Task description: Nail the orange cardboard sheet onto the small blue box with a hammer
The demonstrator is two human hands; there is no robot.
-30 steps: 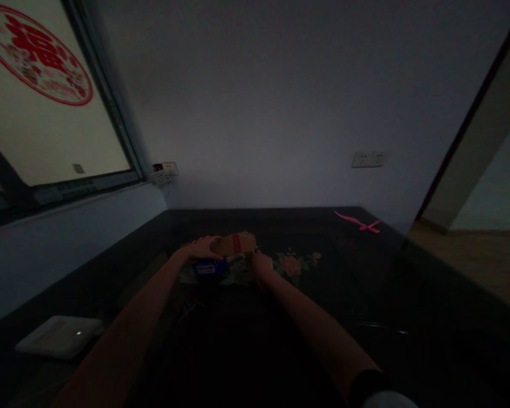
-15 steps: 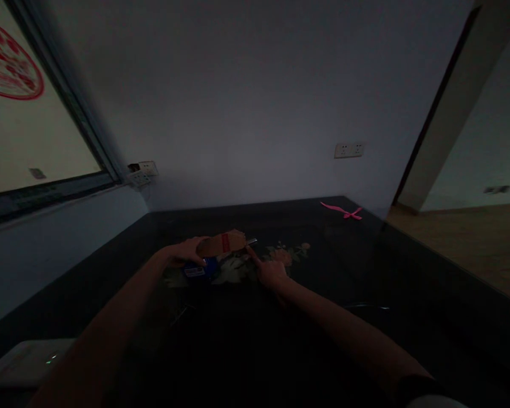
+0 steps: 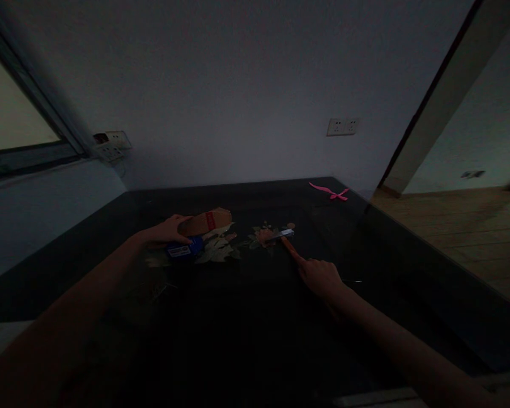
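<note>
My left hand [image 3: 170, 229] is wrapped round the near end of a brown package with a red label [image 3: 210, 220], at left of centre on the dark table [image 3: 246, 317]. A blue box [image 3: 183, 249] lies just below that hand's fingers. Right of centre, my right hand [image 3: 321, 275] is closed round the handle of a hammer [image 3: 289, 247], whose metal head [image 3: 285, 233] is over the flower pattern on the tabletop.
A pink ribbon [image 3: 332, 194] lies near the table's far right corner. Sockets [image 3: 342, 127] are on the wall behind. Part of a pale object [image 3: 4, 334] shows at the lower left edge.
My right hand has moved right with the hammer, away from the brown package. My left hand still holds the package. The view has shifted slightly, tilting further down.
</note>
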